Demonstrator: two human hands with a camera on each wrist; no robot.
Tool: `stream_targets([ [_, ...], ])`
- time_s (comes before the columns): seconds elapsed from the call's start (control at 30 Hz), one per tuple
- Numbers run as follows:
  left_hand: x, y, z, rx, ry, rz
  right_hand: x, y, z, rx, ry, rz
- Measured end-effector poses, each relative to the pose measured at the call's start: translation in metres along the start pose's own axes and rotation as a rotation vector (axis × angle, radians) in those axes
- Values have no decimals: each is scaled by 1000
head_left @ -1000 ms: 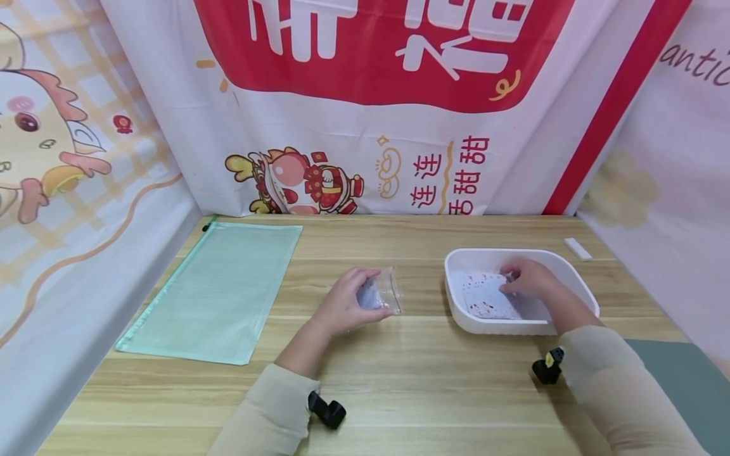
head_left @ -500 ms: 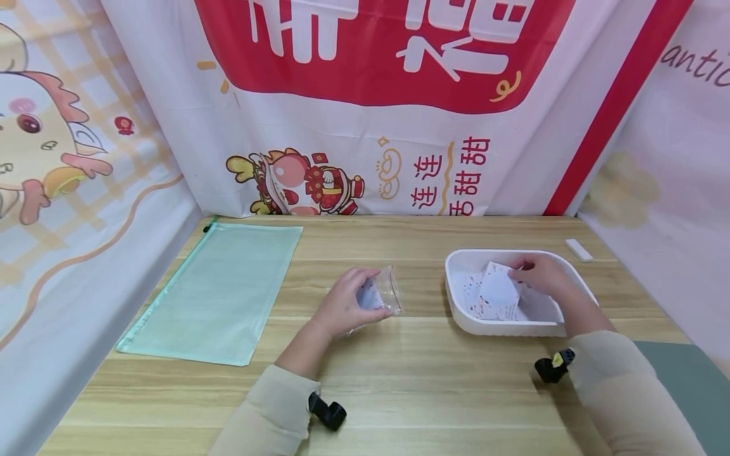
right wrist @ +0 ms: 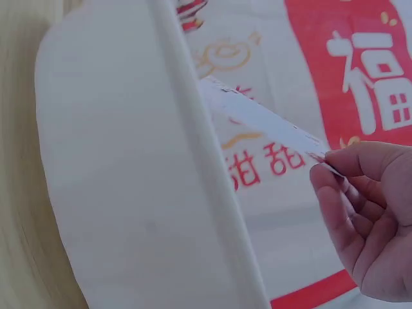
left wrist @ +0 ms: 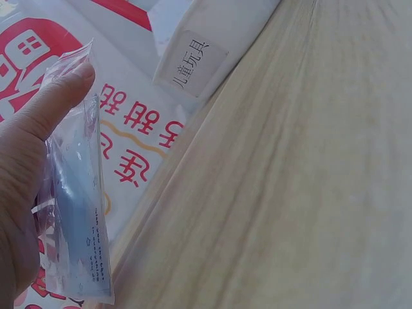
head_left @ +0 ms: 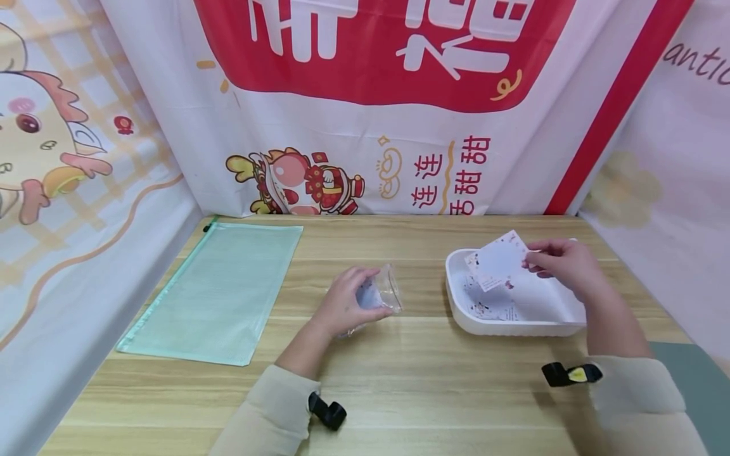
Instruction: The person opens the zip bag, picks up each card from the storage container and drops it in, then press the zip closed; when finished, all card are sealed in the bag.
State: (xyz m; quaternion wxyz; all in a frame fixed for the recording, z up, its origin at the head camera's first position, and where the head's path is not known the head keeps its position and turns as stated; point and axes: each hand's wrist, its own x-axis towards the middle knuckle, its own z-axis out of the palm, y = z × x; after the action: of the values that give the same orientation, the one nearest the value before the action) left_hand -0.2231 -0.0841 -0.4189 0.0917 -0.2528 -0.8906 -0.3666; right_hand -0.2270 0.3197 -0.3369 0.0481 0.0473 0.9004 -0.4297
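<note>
My right hand (head_left: 567, 265) pinches a printed white card (head_left: 500, 259) by its edge, tilted above the white plastic basin (head_left: 547, 328). In the right wrist view the card (right wrist: 264, 119) shows nearly edge-on between thumb and fingertips. Another printed card (head_left: 485, 304) lies on the basin's floor. Near the table's middle my left hand (head_left: 348, 301) grips a clear plastic bag (head_left: 389, 291) between thumb and fingers, its mouth facing right. Inside the bag is a bluish-white printed card (left wrist: 80, 219), partly hidden by the hand in the head view.
A mint-green zip pouch (head_left: 211, 294) lies flat at the table's left. A grey-green mat (head_left: 690, 373) shows at the right edge. The basin's side bears a label (left wrist: 193, 62). Printed cloth (head_left: 342, 158) hangs behind the table.
My right hand has lifted the card out of the basin, raising it up and tilting it, and has shifted slightly right. The left hand with the bag stays nearly still.
</note>
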Motion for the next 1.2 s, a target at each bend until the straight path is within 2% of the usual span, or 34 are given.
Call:
stream_targets([
  [0.2, 0, 1, 0, 4, 4, -8, -17, -18, 20, 188, 59, -33],
  [0.4, 0, 1, 0, 8, 0, -14, -22, -32, 52, 300, 37, -71],
  [0.6, 0, 2, 1, 17, -5, -8, -24, -49, 83, 339, 2, -47],
  [0.8, 0, 3, 1, 26, -10, -6, -23, -58, 105, 364, -25, -58],
  [1.03, 0, 3, 2, 40, -19, 23, -22, -61, 118, 372, 21, -38],
  [1.2, 0, 3, 2, 38, -27, 5, -24, -64, 128, 355, 54, -32],
])
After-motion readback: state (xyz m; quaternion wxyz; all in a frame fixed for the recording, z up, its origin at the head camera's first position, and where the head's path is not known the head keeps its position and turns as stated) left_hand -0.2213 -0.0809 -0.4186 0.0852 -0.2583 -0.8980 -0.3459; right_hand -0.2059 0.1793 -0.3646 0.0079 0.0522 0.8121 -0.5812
